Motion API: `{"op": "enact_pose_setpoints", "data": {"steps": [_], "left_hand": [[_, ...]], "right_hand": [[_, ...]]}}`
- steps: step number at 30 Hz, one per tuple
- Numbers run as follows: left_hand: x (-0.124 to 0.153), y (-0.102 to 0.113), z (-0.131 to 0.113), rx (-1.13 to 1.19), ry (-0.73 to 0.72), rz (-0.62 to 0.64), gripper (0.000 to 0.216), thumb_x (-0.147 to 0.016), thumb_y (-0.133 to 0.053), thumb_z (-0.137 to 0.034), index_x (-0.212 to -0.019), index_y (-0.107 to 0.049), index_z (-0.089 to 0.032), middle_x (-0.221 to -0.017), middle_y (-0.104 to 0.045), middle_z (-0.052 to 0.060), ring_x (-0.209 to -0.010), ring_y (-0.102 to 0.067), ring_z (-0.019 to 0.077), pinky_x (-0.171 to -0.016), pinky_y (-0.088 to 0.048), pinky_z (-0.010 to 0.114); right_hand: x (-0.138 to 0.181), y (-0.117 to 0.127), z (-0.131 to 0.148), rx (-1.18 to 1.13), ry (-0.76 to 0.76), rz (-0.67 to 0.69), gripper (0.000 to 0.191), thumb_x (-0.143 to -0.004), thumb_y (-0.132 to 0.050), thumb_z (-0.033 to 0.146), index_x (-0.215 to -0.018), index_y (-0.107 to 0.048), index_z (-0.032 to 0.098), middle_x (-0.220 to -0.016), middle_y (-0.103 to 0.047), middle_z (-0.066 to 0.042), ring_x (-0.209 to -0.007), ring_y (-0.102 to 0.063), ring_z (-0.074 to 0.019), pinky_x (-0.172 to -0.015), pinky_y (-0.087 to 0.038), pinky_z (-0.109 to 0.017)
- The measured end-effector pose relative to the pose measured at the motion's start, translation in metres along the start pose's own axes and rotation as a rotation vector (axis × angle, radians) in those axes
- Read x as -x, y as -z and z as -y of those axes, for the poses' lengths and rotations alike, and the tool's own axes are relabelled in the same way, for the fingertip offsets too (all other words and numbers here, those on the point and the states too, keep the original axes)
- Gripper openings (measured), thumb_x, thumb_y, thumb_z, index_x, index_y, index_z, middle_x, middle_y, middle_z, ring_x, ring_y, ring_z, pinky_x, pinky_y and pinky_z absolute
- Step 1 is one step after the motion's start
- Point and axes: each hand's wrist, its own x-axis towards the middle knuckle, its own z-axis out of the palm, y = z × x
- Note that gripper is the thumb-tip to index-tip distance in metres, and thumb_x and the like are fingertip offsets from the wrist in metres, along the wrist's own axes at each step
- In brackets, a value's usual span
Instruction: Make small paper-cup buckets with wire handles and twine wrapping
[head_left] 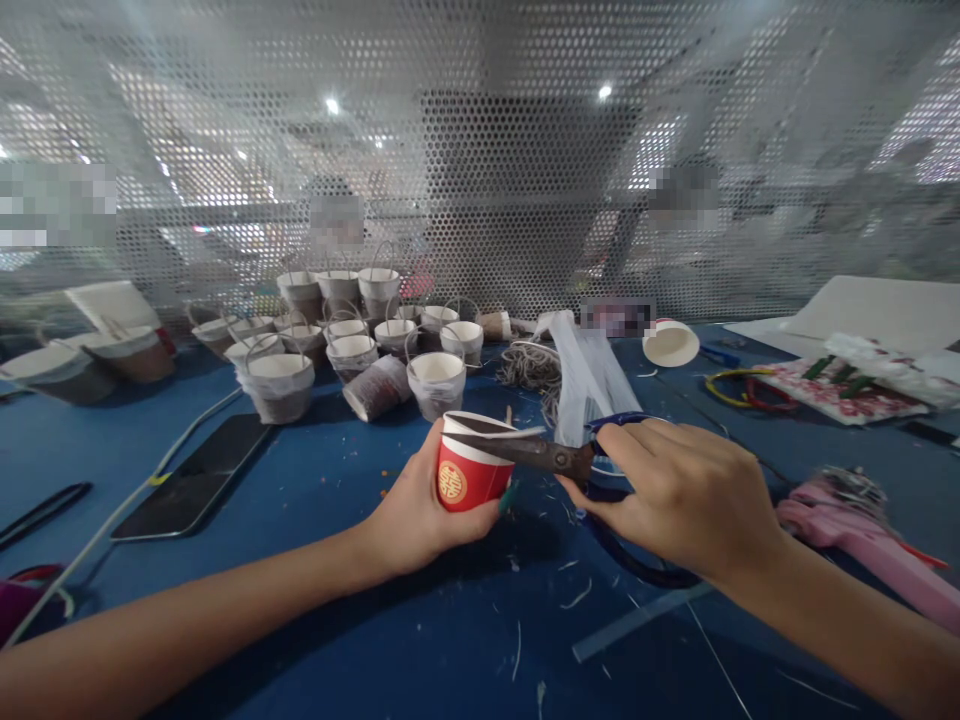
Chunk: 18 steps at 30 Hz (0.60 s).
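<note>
My left hand [424, 495] is wrapped round a red paper cup [480, 480] with a gold emblem, held above the blue table. Scissors [551, 456] with dark blades and blue handles are in my right hand [675, 490], its fingers through the loops. The blades lie across the cup's mouth at the rim, where a thin pale strip stands partly loose. How far the blades are apart is hard to make out. Behind the cup, a bundle of white translucent strips [592, 375] lies beside grey twine [529, 368].
Several wrapped cups with wire handles [279, 385] stand at the back left. A black phone [196, 478] and a white cable lie at left. To the right are a pink glue gun [862, 540], a plain cup [671, 345] on its side and coloured wire rings [750, 388]. Paper scraps dot the table [450, 640].
</note>
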Motion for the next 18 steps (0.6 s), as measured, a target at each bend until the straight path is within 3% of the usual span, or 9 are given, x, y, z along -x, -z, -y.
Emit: {"op": "enact_pose_setpoints", "data": {"steps": [5,11,18], "left_hand": [[0.0002,0.0004,-0.0013,-0.01,-0.043,0.005,0.054,-0.072,-0.071,-0.031,-0.117,-0.043,-0.02,-0.106,-0.063,0.007,-0.088,-0.062,0.0185,-0.078,-0.052,0.031],[0.002,-0.0003,-0.0029,-0.064,-0.042,0.021,0.056,-0.071,-0.073,-0.028,-0.118,-0.044,-0.02,-0.107,-0.064,0.007,-0.087,-0.063,0.0189,-0.077,-0.052,0.031],[0.0032,-0.0035,-0.003,-0.098,-0.058,-0.029,0.055,-0.07,-0.073,-0.028,-0.116,-0.045,-0.02,-0.106,-0.065,0.008,-0.089,-0.064,0.0204,-0.079,-0.053,0.033]], "right_hand": [[0.0007,-0.0013,-0.003,0.005,0.027,0.013,0.04,-0.083,-0.054,0.048,-0.059,-0.057,0.017,-0.047,-0.049,0.0,-0.048,-0.047,-0.0133,-0.051,-0.028,-0.026],[0.0023,-0.0029,0.0002,-0.023,-0.005,0.131,0.043,-0.081,-0.05,0.055,-0.072,-0.064,0.015,-0.057,-0.055,-0.004,-0.058,-0.05,-0.0181,-0.055,-0.028,-0.028],[0.0035,-0.0034,0.0045,-0.034,-0.016,0.146,0.041,-0.082,-0.049,0.052,-0.074,-0.064,0.014,-0.059,-0.056,-0.005,-0.059,-0.051,-0.0189,-0.056,-0.029,-0.029]]}}
